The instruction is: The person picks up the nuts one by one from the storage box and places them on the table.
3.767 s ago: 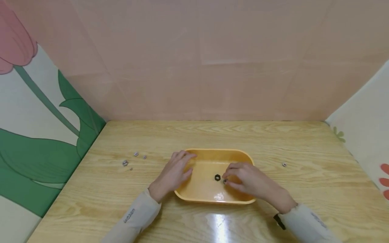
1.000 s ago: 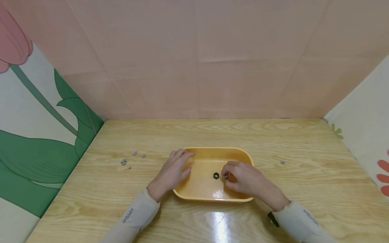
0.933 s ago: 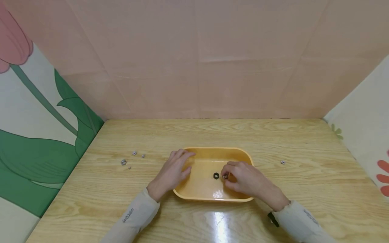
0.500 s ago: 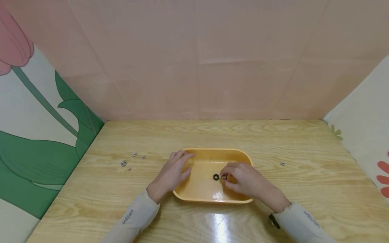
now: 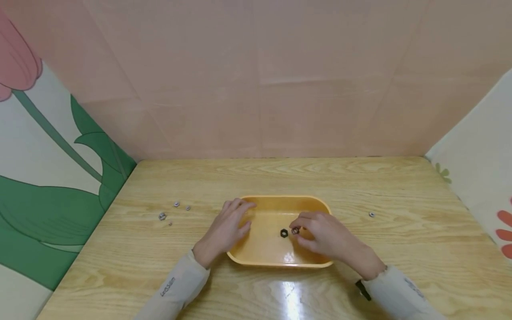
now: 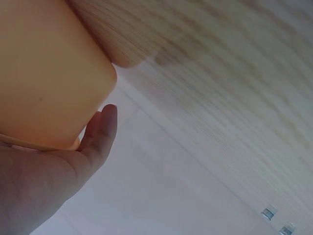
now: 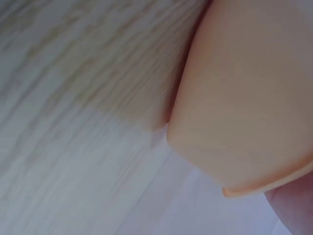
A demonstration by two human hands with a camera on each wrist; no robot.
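A yellow plastic tray [image 5: 276, 266] sits on the table, and my left hand [image 5: 224, 229] holds its left end. In the left wrist view, fingers [image 6: 105, 132] curl past the tray's corner; in the head view, the thumb is inside the rim. My right hand [image 5: 326, 233] reaches over the right rim, its fingers curled at a small metal nut [image 5: 295, 230]. Just left of that nut lies a black hex nut [image 5: 284, 233] on the tray bottom. Right fingertips partly cover the metal nut; the right wrist view hides them behind the tray wall.
Several small silver nuts lie on the table at left, the largest silver nut [image 5: 162, 216] among them. A single silver nut [image 5: 372, 214] lies to the tray's right. A pink wall [image 5: 260, 89] rises behind the wooden table [image 5: 400, 186], with patterned panels on both sides.
The metal nut at my right fingertips has shifted slightly back and left, and its facing has varied. My left hand stays on the tray; the black nut keeps its place.
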